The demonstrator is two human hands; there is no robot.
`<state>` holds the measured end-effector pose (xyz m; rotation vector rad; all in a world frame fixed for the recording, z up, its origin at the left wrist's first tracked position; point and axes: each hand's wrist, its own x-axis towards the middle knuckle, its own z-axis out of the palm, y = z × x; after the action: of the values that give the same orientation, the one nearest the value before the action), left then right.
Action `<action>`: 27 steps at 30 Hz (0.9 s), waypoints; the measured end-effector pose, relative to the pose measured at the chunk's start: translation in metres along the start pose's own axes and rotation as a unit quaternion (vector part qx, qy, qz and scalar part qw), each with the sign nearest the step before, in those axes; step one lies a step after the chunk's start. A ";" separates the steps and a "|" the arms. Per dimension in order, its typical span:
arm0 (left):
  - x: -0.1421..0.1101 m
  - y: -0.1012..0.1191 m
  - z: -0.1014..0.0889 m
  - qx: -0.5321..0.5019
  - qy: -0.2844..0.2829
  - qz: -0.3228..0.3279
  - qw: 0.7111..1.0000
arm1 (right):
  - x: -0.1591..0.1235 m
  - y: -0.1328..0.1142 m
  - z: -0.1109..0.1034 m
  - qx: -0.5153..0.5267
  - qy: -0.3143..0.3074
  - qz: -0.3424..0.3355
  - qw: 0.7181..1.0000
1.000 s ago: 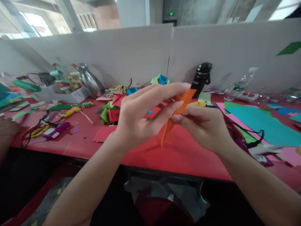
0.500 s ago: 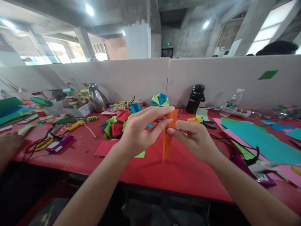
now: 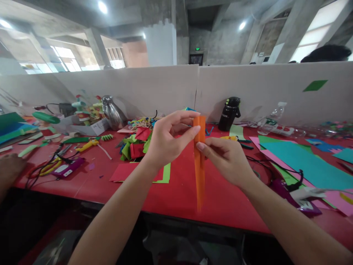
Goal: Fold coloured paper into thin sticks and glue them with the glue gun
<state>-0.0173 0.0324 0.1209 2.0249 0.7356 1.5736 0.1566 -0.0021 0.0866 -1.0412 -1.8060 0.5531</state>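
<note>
Held upright above the red table is a narrow strip of folded orange paper, its lower part hanging free and slightly blurred. My left hand pinches its top end between thumb and fingers. A little lower, my right hand grips the right edge with thumb and bent forefinger. Left of the strip, red paper sheets lie on a lime-green sheet. Behind my left hand is a pile of red and green folded paper pieces. A blue folded paper piece is mostly hidden by that hand.
At the back stand a black bottle, a steel jug and a clear plastic bottle. Large coloured sheets and a purple power strip lie right. A yellow glue gun and another person's hand are left.
The orange paper has come lower and closer, standing more upright. My left hand has shifted slightly up along with its top end, now covering most of the blue-green paper shape behind.
</note>
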 end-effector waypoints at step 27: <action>-0.087 -0.099 -0.005 0.143 -0.363 -0.223 0.893 | -0.040 0.095 0.010 -0.079 -0.325 0.106 0.936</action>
<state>-0.0524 0.0490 -0.0051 2.1995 1.0492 0.4025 0.1943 0.0157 -0.0081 -1.2693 -2.3556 0.9843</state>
